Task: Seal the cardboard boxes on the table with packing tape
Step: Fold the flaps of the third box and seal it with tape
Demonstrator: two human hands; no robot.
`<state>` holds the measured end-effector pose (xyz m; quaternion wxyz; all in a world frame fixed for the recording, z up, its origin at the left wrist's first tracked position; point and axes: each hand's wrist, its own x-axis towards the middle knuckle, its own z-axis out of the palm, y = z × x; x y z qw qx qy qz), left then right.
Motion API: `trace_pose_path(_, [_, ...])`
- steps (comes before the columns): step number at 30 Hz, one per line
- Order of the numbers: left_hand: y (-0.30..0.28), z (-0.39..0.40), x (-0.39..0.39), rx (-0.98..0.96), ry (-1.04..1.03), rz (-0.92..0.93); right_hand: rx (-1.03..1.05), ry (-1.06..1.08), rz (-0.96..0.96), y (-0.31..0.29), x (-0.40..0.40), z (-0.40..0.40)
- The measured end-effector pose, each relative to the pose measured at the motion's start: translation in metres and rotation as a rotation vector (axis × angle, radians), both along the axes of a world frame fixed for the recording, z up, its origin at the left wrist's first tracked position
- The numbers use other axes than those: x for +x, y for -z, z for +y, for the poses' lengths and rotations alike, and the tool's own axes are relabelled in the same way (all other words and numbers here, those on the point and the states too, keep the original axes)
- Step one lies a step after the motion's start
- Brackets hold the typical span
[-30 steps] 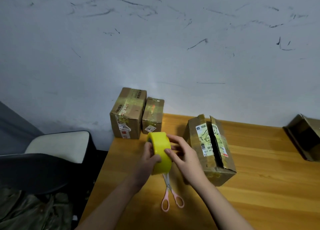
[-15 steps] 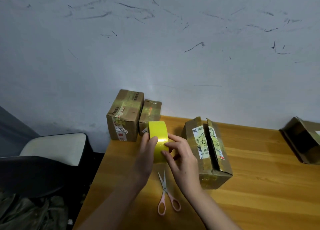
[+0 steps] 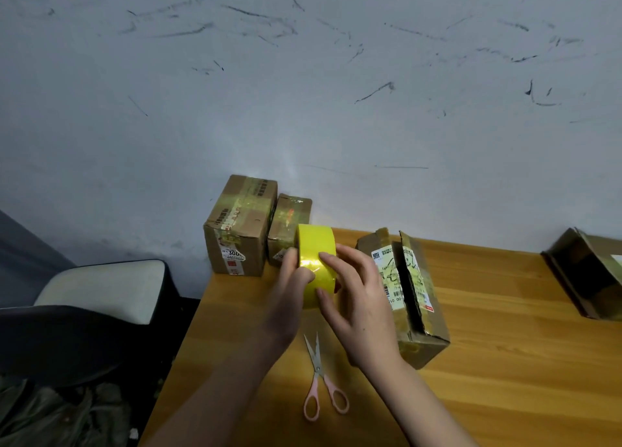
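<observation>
A yellow roll of packing tape point(image 3: 315, 244) is held upright above the wooden table point(image 3: 505, 362). My left hand point(image 3: 291, 298) grips its left side, thumb on the outer face. My right hand point(image 3: 356, 298) touches the roll's face and right side with spread fingers. Just right of my hands lies a cardboard box point(image 3: 409, 298) with a white label and its top flaps parted along the seam. Two taped boxes, a large one point(image 3: 239, 224) and a smaller one point(image 3: 289, 221), stand at the table's back left corner. Another open box point(image 3: 589, 275) is at the right edge.
Pink-handled scissors point(image 3: 321, 382) lie closed on the table below my hands. A scuffed white wall point(image 3: 303, 93) rises behind the table. A dark chair with a pale cushion point(image 3: 101, 291) stands off the table's left edge.
The tape roll and both hands have risen slightly and shifted away from me. My right fingers have slid over the roll's face.
</observation>
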<state>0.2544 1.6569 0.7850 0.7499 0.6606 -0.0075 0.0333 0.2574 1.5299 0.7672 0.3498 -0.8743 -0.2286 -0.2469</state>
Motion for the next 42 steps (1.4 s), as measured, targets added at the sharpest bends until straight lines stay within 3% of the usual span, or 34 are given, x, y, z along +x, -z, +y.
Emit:
trace_pose_path(4, [-0.005,0.002,-0.003,-0.044,0.065,0.000,0.038,0.016,-0.101,-0.005,0.004,-0.001])
trace_pose_path(12, [-0.021,-0.002,-0.003,-0.043,-0.029,-0.072,0.423,-0.129,0.031,-0.033,0.007,0.002])
trace_pose_path(24, [-0.030,-0.016,-0.011,-0.097,-0.043,-0.114,0.393,0.021,-0.233,-0.032,0.003,0.002])
trace_pose_path(31, [-0.038,-0.018,-0.013,-0.114,-0.055,-0.136,0.505,-0.050,-0.107,-0.043,0.001,-0.001])
trace_pose_path(35, [-0.038,-0.013,-0.014,-0.021,-0.081,-0.147,0.569,-0.100,0.021,-0.048,-0.001,-0.004])
trace_pose_path(42, [-0.042,-0.017,-0.017,-0.199,0.002,-0.084,0.400,-0.014,-0.173,-0.049,-0.003,0.000])
